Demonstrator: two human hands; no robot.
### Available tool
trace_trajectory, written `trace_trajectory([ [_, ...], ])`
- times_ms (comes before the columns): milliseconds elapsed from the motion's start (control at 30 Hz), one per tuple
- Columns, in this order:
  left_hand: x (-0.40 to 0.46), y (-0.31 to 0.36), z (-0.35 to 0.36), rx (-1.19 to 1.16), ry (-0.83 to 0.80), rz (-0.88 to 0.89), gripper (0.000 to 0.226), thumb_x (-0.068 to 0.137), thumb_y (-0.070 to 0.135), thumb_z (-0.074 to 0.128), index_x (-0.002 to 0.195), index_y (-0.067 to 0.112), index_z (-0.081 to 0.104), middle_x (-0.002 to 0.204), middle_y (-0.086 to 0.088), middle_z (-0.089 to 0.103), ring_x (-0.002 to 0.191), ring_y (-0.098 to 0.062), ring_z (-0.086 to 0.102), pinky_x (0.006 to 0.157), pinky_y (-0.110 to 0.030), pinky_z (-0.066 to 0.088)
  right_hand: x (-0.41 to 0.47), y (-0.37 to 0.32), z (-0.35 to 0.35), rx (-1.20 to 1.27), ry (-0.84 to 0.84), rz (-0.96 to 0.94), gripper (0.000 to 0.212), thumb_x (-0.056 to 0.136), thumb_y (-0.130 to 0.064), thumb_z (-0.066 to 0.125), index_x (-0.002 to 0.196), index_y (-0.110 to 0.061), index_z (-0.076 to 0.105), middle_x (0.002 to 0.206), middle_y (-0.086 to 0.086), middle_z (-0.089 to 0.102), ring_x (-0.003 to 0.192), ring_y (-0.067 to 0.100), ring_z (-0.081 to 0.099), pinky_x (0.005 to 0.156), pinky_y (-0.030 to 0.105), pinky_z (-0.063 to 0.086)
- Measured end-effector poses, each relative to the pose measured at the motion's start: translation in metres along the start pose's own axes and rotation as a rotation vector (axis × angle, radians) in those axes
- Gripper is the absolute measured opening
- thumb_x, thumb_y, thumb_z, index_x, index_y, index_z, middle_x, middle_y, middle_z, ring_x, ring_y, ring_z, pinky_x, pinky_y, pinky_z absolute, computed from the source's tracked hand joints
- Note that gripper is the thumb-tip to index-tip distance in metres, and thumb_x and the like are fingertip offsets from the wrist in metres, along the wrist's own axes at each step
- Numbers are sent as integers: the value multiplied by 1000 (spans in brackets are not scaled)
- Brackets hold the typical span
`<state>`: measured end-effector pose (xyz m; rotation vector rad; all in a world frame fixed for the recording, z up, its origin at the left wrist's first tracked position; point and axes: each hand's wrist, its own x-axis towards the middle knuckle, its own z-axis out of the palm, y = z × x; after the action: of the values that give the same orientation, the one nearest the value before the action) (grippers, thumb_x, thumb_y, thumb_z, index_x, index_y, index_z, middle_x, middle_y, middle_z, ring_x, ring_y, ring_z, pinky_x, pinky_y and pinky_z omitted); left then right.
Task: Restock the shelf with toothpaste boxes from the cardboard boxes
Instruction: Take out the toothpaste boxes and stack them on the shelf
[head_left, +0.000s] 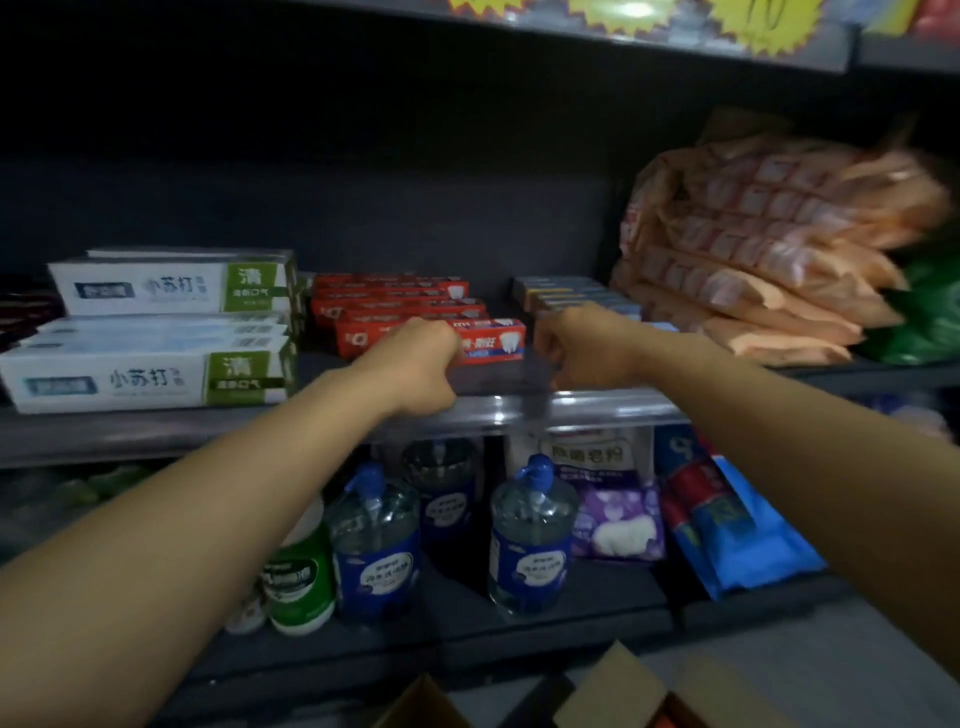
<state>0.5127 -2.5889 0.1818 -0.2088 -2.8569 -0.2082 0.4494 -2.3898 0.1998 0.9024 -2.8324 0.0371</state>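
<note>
A person reaches both arms into a dim shop shelf (156, 431), working at a stack of red toothpaste boxes (400, 301) that lies flat in the middle of the shelf board, between green-and-white toothpaste boxes (150, 332) on the left and a row of grey-blue boxes (566, 293) on the right; the left hand (415, 364) is curled at the front of the lowest red toothpaste box (493, 343), covering its middle, though whether the fingers actually pinch the carton or only rest against it cannot be told from behind the knuckles; the right hand (582, 348) is likewise curled just beside that box's right end, its fingertips hidden, so its grip cannot be told either; orange packets (769, 249) are heaped further right, and pump bottles (530, 545) stand on the shelf below; the flaps of cardboard boxes (618, 686) show at the bottom edge, near the person. By the look of them, the cartons should be light and stiff along their length but easy to dent at the thin faces, with glossy sides that may slide on one another; a hold across the long edges near the middle, or one hand at each end, would likely keep a box square while it is nudged flush with the stack.
</note>
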Motion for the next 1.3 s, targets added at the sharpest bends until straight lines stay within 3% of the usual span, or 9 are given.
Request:
trace_trajectory([
  [67,-7,18,17,14,-38,81,28,75,11,66,103,8,67,105,-10,66,94,-28,62,79,-37,54,-25,1,12,-42,-14,6,32,76,-16,69,106,-11,57,99,6,61,94,26,56,71,27,37],
  [167,-20,47,49,40,-135,186,28,78,15,66,105,9,64,107,-10,63,98,-30,60,70,-31,47,-70,6,40,-59,-65,42,38,77,-21,68,112,-14,55,111,10,62,102,30,57,81,32,47],
  [433,-58,101,162,-16,-320,401,8,74,8,59,79,11,54,83,-5,52,75,-26,55,61,-36,48,-189,23,141,-22,-242,210,41,76,-23,65,114,-18,49,119,4,53,110,27,54,79,32,41],
  [533,-73,121,211,-51,-418,466,22,76,14,62,98,14,60,103,-7,58,97,-28,58,76,-38,52,-229,28,181,42,-311,255,42,78,-27,65,115,-16,50,121,5,53,111,27,54,85,35,46],
  [600,-84,135,241,-68,-472,502,23,76,16,61,99,16,60,106,-6,58,100,-28,59,79,-39,53,-254,31,202,91,-340,294,38,84,-32,60,117,-16,51,120,6,54,111,27,55,87,36,47],
  [700,-99,155,281,-101,-551,519,21,77,16,60,98,16,61,104,-2,59,95,-23,59,77,-39,54,-285,39,235,68,-426,332,36,86,-27,60,120,-18,51,117,6,55,106,25,56,82,31,43],
  [867,-108,173,329,-144,-587,523,6,83,21,63,84,15,63,86,3,59,74,-13,57,58,-30,50,-317,69,287,120,-535,514,44,83,-36,67,120,-19,52,115,2,60,105,21,58,78,27,42],
  [1100,-108,178,363,-205,-708,474,15,82,19,66,97,22,64,98,2,64,87,-14,63,76,-35,57,-336,90,337,216,-749,627,42,82,-33,68,118,-15,56,118,8,62,103,25,59,81,30,46],
  [1300,-106,183,364,-223,-731,463,16,84,18,66,99,21,63,98,4,63,85,-11,62,74,-28,56,-342,98,340,314,-814,638,38,85,-35,68,117,-16,62,116,4,64,100,20,61,84,31,48],
])
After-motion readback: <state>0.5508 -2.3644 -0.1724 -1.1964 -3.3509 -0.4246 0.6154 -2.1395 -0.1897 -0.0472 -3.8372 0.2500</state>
